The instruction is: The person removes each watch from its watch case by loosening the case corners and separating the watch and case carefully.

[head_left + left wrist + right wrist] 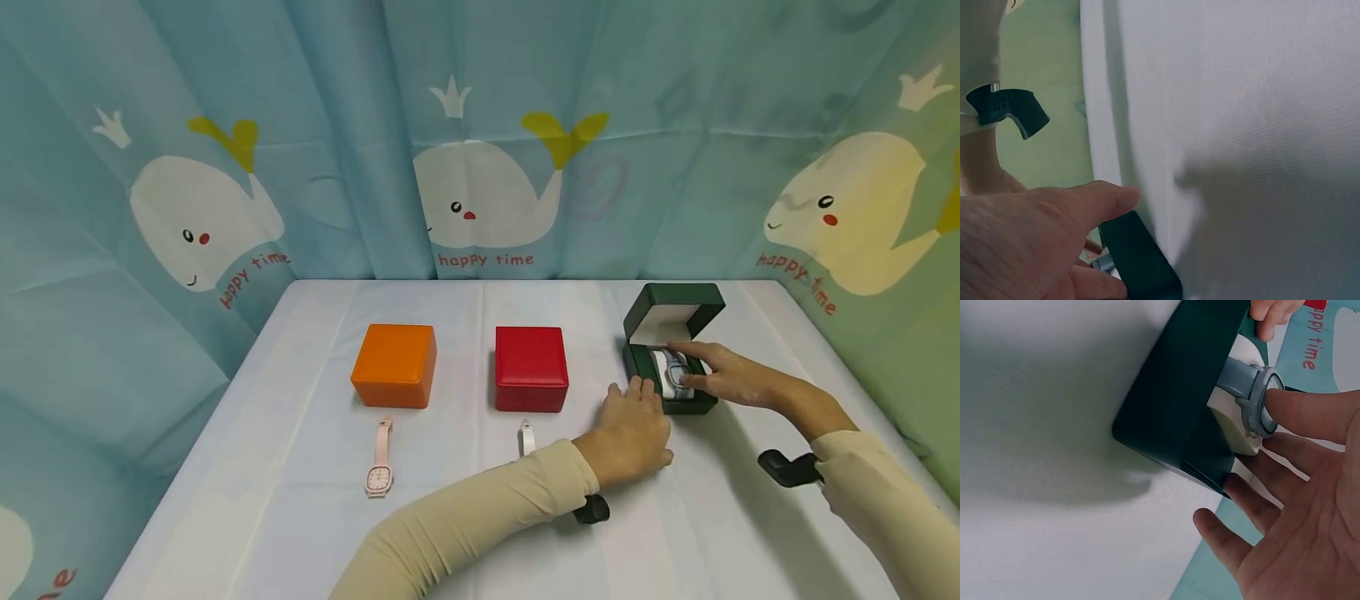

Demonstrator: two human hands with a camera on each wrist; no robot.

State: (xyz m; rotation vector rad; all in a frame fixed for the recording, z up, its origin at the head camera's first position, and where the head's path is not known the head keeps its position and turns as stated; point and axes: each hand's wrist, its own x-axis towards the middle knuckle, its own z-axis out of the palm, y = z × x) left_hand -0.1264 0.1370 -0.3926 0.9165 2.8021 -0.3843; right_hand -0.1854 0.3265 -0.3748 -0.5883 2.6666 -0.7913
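Note:
A green watch box (690, 406) stands at the right with its lid raised. Inside, a grey-blue watch (1259, 400) wraps a white cushion (1235, 428). My right hand (738, 377) reaches in from the right: the thumb (1310, 412) presses on the watch face, the index finger is beside the cushion, and the other fingers spread along the box. My left hand (630, 429) rests at the box's left front, fingertips at its rim and thumb (1113, 199) stretched apart. A white watch (527, 437) lies partly hidden behind the left sleeve.
A closed orange box (393, 367) and a closed red box (531, 368) stand left of the green one. Before the orange box lies a pink watch (379, 462). Whale-printed curtains (337, 208) hang around the white table (300, 417).

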